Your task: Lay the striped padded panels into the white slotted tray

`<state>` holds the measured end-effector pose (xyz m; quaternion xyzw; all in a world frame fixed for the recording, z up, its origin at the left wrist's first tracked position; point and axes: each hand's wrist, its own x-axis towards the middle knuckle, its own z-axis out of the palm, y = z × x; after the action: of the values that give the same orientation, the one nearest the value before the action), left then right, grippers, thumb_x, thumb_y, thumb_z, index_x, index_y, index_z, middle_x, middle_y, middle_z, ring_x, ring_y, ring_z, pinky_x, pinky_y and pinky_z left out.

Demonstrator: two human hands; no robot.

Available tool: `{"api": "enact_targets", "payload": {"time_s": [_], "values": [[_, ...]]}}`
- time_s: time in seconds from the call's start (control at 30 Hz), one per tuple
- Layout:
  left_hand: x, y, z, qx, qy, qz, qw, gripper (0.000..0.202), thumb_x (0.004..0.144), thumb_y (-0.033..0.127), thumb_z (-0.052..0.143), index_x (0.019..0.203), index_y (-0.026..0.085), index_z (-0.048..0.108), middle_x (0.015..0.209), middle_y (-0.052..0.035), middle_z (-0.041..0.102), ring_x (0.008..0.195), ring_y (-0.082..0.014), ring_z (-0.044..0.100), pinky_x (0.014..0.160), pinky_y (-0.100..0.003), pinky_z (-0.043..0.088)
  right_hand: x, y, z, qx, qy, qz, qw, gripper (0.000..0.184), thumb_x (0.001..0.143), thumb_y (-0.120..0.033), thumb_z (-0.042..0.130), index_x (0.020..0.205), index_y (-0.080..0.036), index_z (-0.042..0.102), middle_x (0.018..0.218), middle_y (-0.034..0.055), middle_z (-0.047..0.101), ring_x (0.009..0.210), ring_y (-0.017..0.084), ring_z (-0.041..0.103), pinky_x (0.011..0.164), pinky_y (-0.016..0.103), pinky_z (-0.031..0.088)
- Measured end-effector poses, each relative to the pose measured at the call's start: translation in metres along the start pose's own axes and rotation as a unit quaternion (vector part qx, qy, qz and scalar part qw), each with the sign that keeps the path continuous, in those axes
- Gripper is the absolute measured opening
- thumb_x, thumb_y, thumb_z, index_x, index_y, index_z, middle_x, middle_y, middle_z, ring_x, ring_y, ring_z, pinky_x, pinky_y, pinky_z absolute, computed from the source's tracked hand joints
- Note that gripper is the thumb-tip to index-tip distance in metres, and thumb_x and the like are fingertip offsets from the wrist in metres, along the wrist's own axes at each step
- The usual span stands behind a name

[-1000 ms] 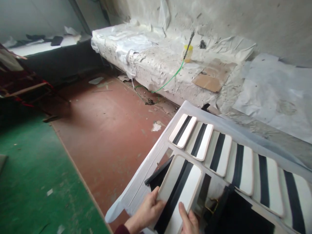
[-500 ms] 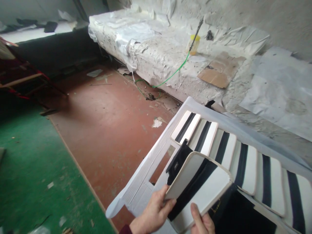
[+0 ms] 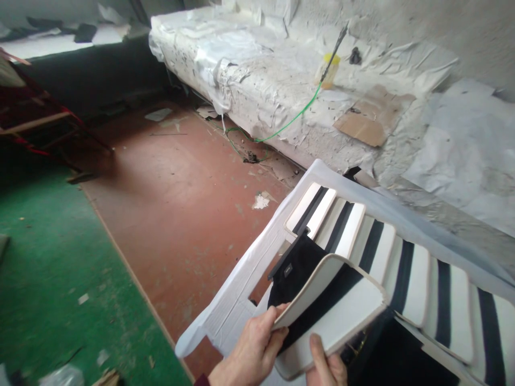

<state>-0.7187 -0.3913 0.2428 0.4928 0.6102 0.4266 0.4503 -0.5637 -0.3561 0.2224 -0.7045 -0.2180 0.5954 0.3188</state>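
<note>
My left hand pinches the left edge of a white panel between thumb and fingers. The panel has rounded corners, a beige edging and a broad black stripe. At its lower edge, my right hand grips with the thumb on top and the fingers mostly hidden beneath. Held between the two, the panel is tilted and slightly curved. Behind its left side shows black fabric with a small label; whether it is joined to the panel I cannot tell. Similar striped panels lie overlapping in a row beyond.
A white-covered stand with rectangular gaps bears the panels. Black material lies at its near right. Behind runs a dirty, sheet-covered bench with a yellow-lidded jar, a green hose and cardboard. A dark red frame stands left.
The view has shifted slightly. The held panel bends a little more, and more of the black fabric with its label shows beside it. Both hands keep their grip.
</note>
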Motion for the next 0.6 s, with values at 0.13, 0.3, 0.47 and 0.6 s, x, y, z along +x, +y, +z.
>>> {"api": "enact_targets", "payload": {"time_s": [0.13, 0.3, 0.47, 0.6], "values": [[-0.005, -0.02, 0.0, 0.007, 0.003, -0.043, 0.999, 0.02, 0.101, 0.029, 0.043, 0.116, 0.02, 0.052, 0.086, -0.0022, 0.06, 0.075, -0.0133, 0.055, 0.069, -0.024, 0.04, 0.006, 0.015, 0.002, -0.007, -0.021, -0.002, 1.0, 0.051, 0.067, -0.06, 0.079, 0.094, -0.017, 0.072, 0.09, 0.0076, 0.079, 0.092, 0.031, 0.068, 0.073, 0.038, 0.055], [-0.013, -0.054, 0.002, -0.008, 0.003, -0.149, 0.989, 0.02, 0.098, 0.033, 0.047, 0.108, 0.017, 0.053, 0.077, -0.0007, 0.058, 0.067, -0.0138, 0.05, 0.064, -0.026, 0.036, 0.023, 0.05, 0.01, 0.062, -0.085, 0.072, 0.992, 0.061, 0.07, -0.058, 0.079, 0.112, -0.016, 0.065, 0.091, 0.0076, 0.081, 0.101, 0.033, 0.071, 0.083, 0.041, 0.057], [-0.001, -0.092, 0.006, -0.029, 0.045, -0.211, 0.976, 0.021, 0.095, 0.034, 0.047, 0.101, 0.016, 0.055, 0.071, 0.0005, 0.057, 0.063, -0.0141, 0.049, 0.059, -0.026, 0.035, 0.054, 0.063, 0.026, 0.04, -0.155, 0.069, 0.985, 0.056, 0.075, -0.057, 0.076, 0.115, -0.02, 0.063, 0.104, 0.0044, 0.08, 0.115, 0.027, 0.066, 0.098, 0.036, 0.05], [0.027, -0.114, 0.007, 0.022, 0.055, -0.233, 0.971, 0.018, 0.089, 0.026, 0.051, 0.099, 0.014, 0.059, 0.082, -0.0035, 0.065, 0.075, -0.0172, 0.058, 0.068, -0.027, 0.04, 0.082, 0.061, 0.042, 0.047, -0.174, 0.056, 0.982, 0.05, 0.079, -0.057, 0.071, 0.112, -0.021, 0.064, 0.095, 0.0038, 0.08, 0.1, 0.027, 0.071, 0.084, 0.037, 0.055]]}}
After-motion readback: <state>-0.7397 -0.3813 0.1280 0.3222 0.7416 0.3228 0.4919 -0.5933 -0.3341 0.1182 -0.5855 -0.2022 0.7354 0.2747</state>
